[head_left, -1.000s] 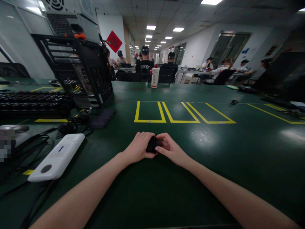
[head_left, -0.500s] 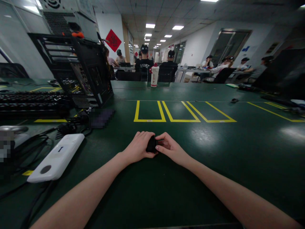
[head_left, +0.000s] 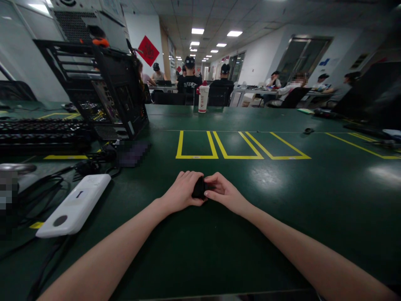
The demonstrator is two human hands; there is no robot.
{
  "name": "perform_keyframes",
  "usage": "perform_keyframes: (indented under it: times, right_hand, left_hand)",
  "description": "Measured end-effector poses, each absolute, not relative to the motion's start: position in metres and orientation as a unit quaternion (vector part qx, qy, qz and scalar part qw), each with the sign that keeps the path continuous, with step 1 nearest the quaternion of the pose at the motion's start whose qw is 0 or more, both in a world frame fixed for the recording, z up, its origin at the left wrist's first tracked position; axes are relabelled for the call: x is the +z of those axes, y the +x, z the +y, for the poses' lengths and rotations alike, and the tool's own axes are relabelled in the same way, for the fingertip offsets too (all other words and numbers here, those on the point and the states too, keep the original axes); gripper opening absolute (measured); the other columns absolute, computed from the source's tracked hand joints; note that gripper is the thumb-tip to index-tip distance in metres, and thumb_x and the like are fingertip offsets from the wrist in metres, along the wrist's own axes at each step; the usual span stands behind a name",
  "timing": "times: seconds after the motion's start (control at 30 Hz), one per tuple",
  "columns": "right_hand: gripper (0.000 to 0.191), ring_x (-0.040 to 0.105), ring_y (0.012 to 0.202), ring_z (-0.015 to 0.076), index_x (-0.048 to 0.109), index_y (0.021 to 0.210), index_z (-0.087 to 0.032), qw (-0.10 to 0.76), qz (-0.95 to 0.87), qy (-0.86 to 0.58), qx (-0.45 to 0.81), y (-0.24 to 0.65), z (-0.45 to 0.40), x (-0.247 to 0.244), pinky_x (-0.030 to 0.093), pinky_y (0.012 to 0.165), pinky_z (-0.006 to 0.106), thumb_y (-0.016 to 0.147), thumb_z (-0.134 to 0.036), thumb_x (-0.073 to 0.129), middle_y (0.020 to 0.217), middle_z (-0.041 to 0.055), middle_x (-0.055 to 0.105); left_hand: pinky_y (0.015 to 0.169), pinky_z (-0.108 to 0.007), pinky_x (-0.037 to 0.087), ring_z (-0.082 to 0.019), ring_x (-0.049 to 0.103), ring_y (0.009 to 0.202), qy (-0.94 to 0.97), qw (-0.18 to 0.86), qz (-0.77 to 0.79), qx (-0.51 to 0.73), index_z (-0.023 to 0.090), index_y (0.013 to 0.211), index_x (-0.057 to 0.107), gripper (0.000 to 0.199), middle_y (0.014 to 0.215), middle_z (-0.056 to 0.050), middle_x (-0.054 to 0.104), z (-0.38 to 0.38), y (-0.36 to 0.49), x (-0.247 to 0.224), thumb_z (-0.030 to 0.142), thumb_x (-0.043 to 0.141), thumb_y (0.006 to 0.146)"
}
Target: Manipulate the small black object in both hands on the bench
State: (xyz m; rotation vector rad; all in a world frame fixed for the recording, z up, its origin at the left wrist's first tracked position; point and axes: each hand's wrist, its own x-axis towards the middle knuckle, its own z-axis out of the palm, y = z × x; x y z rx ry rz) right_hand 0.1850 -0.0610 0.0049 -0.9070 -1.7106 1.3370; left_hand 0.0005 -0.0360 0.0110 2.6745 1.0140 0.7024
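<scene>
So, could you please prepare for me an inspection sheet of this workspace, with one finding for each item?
Surface: green table, marked with yellow tape; reflections at right.
Things in hand: small black object, mostly covered; exact kind cannot be told.
Clutter: white oblong device and black computer case at left; white cup at the far edge.
Hands: left hand grips the black object; right hand has thumb and fingertips at its right edge.
Cables: black cables around the white device; none seen at the hands.
Surroundings: seated people beyond; red diamond-shaped sign on the wall.
</scene>
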Motion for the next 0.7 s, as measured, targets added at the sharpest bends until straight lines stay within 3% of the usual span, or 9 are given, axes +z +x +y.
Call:
perform_keyframes:
  times: [0.23, 0.4, 0.6, 0.7]
  right_hand:
    - [0.036, 0.052, 0.101, 0.0173, 0.043, 0.109, -0.022, 0.375, -0.669, -0.368, 0.525, 0.1845, -0.0603, 0.0052, 0.044, 0.089, 0.039, 0.076, -0.020, 0.058, 0.111, 0.0045, 0.047]
    - [0.038, 0.051, 0.103, 0.0176, 0.044, 0.102, -0.022, 0.380, -0.683, -0.339, 0.524, 0.1863, -0.0607, 0.0036, 0.043, 0.090, 0.040, 0.070, -0.016, 0.063, 0.105, 0.0023, 0.051]
    - [0.023, 0.054, 0.095, 0.0165, 0.046, 0.095, -0.021, 0.405, -0.674, -0.336, 0.518, 0.1839, -0.0595, 0.0000, 0.047, 0.084, 0.038, 0.076, -0.023, 0.058, 0.098, 0.0012, 0.051]
    - [0.026, 0.054, 0.094, 0.0167, 0.046, 0.099, -0.022, 0.405, -0.673, -0.349, 0.511, 0.1835, -0.0582, -0.0010, 0.047, 0.083, 0.038, 0.076, -0.024, 0.057, 0.102, 0.0024, 0.051]
  left_hand:
    - [0.076, -0.035, 0.036, -0.023, 0.051, 0.091, 0.907, 0.085, 0.340, 0.232, 0.017, 0.111, 0.039, 0.054, 0.101, -0.007, 0.053, -0.0350, 0.0010, 0.0093, 0.036, 0.064, 0.067]
    - [0.079, -0.036, 0.035, -0.024, 0.050, 0.093, 0.909, 0.077, 0.343, 0.224, 0.016, 0.112, 0.037, 0.059, 0.103, -0.008, 0.052, -0.0336, 0.0009, 0.0065, 0.034, 0.067, 0.064]
    - [0.079, -0.035, 0.036, -0.024, 0.050, 0.094, 0.909, 0.079, 0.344, 0.221, 0.017, 0.112, 0.038, 0.057, 0.103, -0.007, 0.052, -0.0334, 0.0010, 0.0062, 0.037, 0.065, 0.066]
    - [0.078, -0.035, 0.035, -0.023, 0.050, 0.093, 0.909, 0.077, 0.339, 0.228, 0.016, 0.111, 0.038, 0.056, 0.103, -0.007, 0.052, -0.0331, 0.0014, 0.0052, 0.037, 0.064, 0.067]
